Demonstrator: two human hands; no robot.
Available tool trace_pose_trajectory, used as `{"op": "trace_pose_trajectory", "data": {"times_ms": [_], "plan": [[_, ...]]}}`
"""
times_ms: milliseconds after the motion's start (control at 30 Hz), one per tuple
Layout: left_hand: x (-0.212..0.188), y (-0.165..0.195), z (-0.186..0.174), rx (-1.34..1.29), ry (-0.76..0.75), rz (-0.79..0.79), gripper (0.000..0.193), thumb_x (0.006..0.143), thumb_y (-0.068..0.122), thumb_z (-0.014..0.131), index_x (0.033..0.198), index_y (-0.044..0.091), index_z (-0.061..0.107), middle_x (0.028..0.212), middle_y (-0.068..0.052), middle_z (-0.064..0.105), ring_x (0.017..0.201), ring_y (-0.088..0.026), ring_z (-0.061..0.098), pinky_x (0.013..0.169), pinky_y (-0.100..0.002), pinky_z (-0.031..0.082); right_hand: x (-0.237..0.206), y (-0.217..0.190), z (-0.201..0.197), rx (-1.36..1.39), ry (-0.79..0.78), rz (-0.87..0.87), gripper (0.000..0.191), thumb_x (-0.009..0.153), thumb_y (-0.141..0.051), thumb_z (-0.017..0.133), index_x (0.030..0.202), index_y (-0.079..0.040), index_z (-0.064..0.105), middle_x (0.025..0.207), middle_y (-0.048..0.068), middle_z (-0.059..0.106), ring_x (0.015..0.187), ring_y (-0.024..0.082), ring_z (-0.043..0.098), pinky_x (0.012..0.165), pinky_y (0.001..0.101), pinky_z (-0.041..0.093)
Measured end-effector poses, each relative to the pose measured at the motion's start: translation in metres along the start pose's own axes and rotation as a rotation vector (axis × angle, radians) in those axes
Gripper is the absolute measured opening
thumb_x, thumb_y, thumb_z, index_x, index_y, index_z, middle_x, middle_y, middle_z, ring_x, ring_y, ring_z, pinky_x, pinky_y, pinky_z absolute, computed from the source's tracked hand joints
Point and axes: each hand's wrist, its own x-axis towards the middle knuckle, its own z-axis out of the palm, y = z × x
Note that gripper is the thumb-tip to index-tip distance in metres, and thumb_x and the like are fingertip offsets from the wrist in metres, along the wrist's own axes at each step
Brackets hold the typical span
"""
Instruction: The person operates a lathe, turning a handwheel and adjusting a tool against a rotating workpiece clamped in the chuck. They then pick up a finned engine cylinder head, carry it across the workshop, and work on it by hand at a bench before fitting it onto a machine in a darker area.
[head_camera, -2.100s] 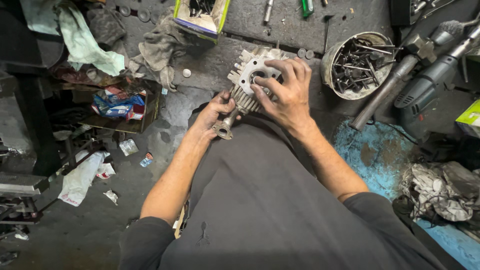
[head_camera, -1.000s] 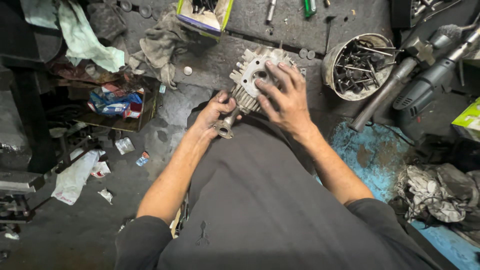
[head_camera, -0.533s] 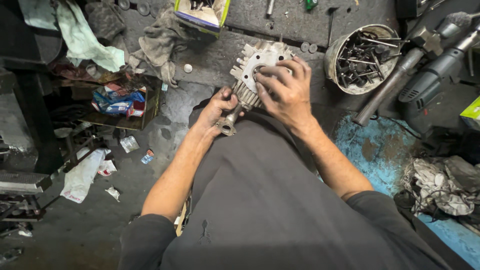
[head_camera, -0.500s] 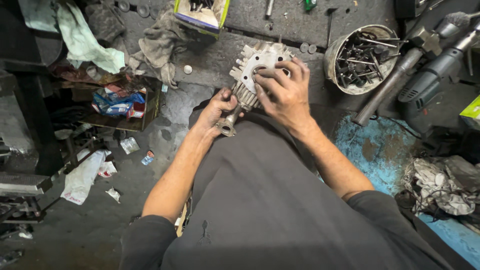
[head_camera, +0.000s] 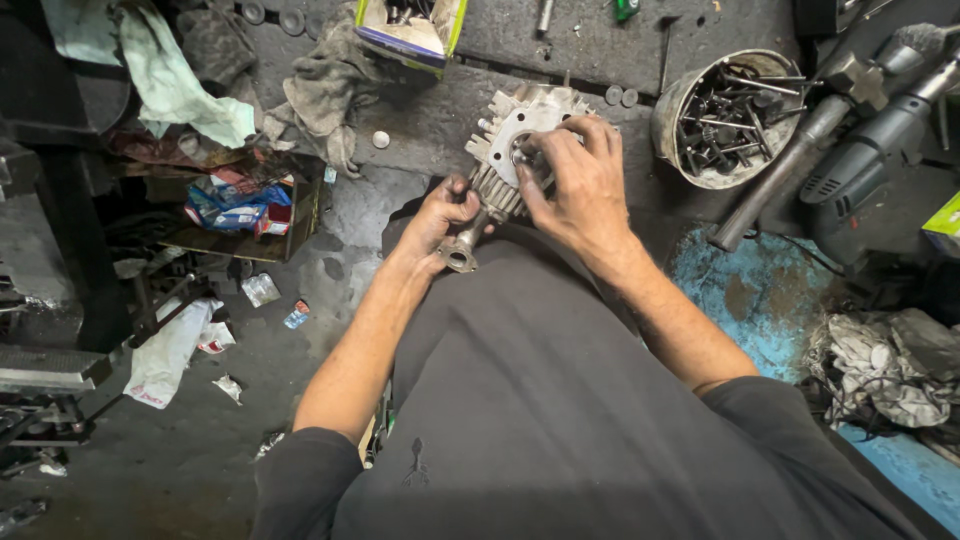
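A finned metal engine part (head_camera: 510, 140) rests on the person's lap at the workbench edge — left hand (head_camera: 440, 215) closed around its tube end at seven o'clock, right hand (head_camera: 575, 185) spread over its face, fingertips pressing. A metal bucket of bolts (head_camera: 725, 115) sits at three o'clock, a power drill (head_camera: 860, 180) beyond.

The grey metal engine part (head_camera: 510, 150) has thin fins along its side and a round hole in its flat face. It sits tilted, its short pipe end pointing toward seven o'clock.
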Motion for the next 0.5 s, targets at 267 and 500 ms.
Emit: {"op": "trace_pose_trajectory", "data": {"times_ms": [267, 500], "plan": [[0.0006, -0.0008, 0.0003, 0.034, 0.009, 0.030, 0.033, 0.090, 0.002, 0.076, 0.101, 0.013, 0.047, 0.098, -0.008, 0.064, 0.082, -0.020, 0.069, 0.073, -0.039, 0.065, -0.0011, -0.0025, 0.0026, 0.043, 0.023, 0.013, 0.025, 0.089, -0.010, 0.080, 0.108, -0.007, 0.065, 0.103, 0.008, 0.067, 0.117, 0.032, 0.056, 0.108, 0.0501, 0.037], [0.0006, -0.0016, -0.0002, -0.008, -0.009, 0.025, 0.034, 0.088, 0.002, 0.076, 0.100, 0.012, 0.047, 0.096, -0.009, 0.065, 0.081, -0.023, 0.071, 0.072, -0.041, 0.065, -0.0011, 0.0002, 0.0044, 0.065, 0.035, 0.000, 0.025, 0.090, -0.007, 0.081, 0.104, -0.005, 0.060, 0.102, 0.008, 0.065, 0.111, 0.031, 0.055, 0.109, 0.0514, 0.035]]}}
